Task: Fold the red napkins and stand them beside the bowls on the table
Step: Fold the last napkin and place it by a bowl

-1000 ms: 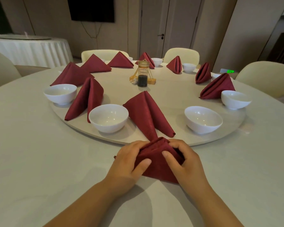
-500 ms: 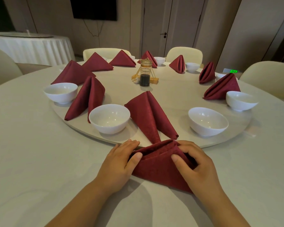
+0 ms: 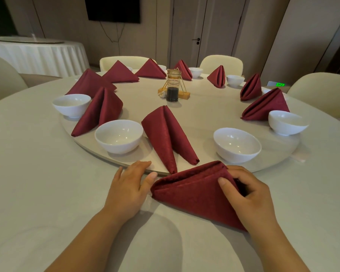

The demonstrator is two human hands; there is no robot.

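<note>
Nearest me, on the table (image 3: 37, 183) in front of the person, lies the napkin (image 3: 188, 193), folded to a flat triangle, its top edge against the turntable (image 3: 204, 114) rim. The left hand (image 3: 130, 185) rests spread and flat on the table, only its thumb tip touching the napkin's left corner. The right hand (image 3: 249, 195) pinches the right end, thumb on top and fingers curled into the folds. I take this as the last shaping step before standing it up. Next, the cloth must be lifted and opened into a cone, then set upright by the bowl (image 3: 237, 144) just beyond, which has none beside it. Half a second ago the left hand lay over the cloth; it has since slid off to the side. Farther on, folded napkins (image 3: 167, 134) stand by the other bowls, around a jar (image 3: 172, 88).
</note>
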